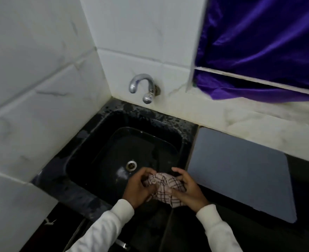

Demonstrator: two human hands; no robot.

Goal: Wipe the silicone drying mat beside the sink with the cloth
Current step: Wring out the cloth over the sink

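A pink cloth with a dark check pattern (pixel 165 188) is bunched between both hands over the front right part of the black sink (pixel 99 142). My left hand (pixel 140 188) grips its left side and my right hand (pixel 188 190) grips its right side. The grey silicone drying mat (pixel 241 171) lies flat on the dark counter to the right of the sink, a short way right of my right hand. Nothing lies on the mat.
A chrome tap (pixel 144 86) sticks out of the white tiled wall above the sink's back edge. The sink drain (pixel 131 165) sits just above my left hand. A purple curtain (pixel 259 42) hangs at the upper right. White tiled walls close in the left side.
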